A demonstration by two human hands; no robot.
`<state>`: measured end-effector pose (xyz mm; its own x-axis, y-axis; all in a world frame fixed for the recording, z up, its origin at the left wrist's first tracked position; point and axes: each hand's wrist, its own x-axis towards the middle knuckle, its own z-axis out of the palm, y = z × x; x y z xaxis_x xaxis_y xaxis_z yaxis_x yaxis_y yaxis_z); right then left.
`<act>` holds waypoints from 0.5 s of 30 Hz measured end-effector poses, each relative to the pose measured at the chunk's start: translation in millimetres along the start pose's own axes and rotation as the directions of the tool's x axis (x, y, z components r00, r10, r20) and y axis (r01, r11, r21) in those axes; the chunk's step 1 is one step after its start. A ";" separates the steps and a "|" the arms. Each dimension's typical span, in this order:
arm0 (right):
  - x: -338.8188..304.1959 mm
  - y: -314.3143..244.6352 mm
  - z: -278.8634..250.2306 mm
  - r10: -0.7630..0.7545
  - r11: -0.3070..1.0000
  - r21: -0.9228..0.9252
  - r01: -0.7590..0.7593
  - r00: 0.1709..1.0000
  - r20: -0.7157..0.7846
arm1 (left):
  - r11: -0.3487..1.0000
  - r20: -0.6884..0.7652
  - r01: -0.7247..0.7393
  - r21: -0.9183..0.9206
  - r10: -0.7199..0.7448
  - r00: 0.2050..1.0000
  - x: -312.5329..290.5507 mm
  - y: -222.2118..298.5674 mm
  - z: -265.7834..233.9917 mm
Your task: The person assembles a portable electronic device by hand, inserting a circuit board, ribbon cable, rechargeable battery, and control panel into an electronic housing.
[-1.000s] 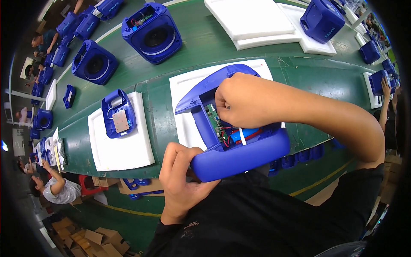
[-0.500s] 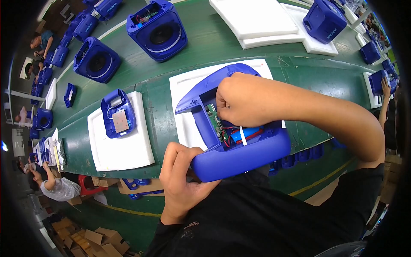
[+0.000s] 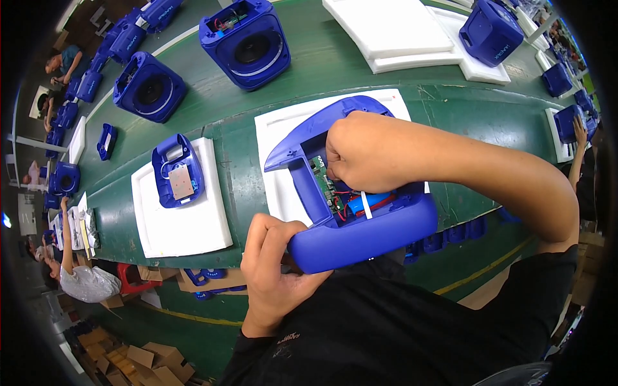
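Observation:
A blue plastic speaker housing (image 3: 360,238) lies open-side up, tilted, over a white foam pad (image 3: 273,196). My left hand (image 3: 270,264) grips its near left corner, thumb below and fingers curled over the edge. My right hand (image 3: 357,148) is closed inside the cavity, against the green circuit board (image 3: 320,177). Whatever those fingertips pinch is hidden beneath the hand. Below the knuckles sits a blue battery pack (image 3: 380,198) with a white strap (image 3: 365,204) across it, and red wires run beside it.
To the left, a blue panel with a handle opening (image 3: 168,148) and a pinkish board rests on another foam pad (image 3: 148,225). Speaker housings (image 3: 248,51) stand on the green conveyor (image 3: 322,80) beyond. Foam sheets (image 3: 393,32) lie at the back. Co-workers (image 3: 90,283) are at both sides.
The speaker housings on the conveyor have shifted slightly right. At left, a co-worker's arm now reaches up toward the conveyor. My hands have hardly moved.

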<state>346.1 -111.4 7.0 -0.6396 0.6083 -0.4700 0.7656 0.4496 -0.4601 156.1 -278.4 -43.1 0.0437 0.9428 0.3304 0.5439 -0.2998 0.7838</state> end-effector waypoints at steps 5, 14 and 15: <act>1.8 0.4 1.5 0.012 1.000 0.017 -0.012 1.000 -0.001 | 1.000 0.002 0.018 -0.010 -0.018 1.000 0.3 -2.2 -0.2; 8.3 4.1 10.3 -0.011 0.998 0.065 0.014 0.999 -0.044 | 0.999 0.013 0.034 -0.014 -0.034 0.999 2.0 -6.9 -2.4; 9.4 2.9 9.8 0.005 0.997 0.073 -0.003 1.000 -0.028 | 0.999 0.011 0.038 -0.023 -0.038 0.999 1.7 -8.1 -2.4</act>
<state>341.7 -110.8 -6.2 -0.6338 0.6288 -0.4505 0.7603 0.3991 -0.5126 149.9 -274.8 -47.6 0.0319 0.9550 0.2949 0.5261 -0.2670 0.8075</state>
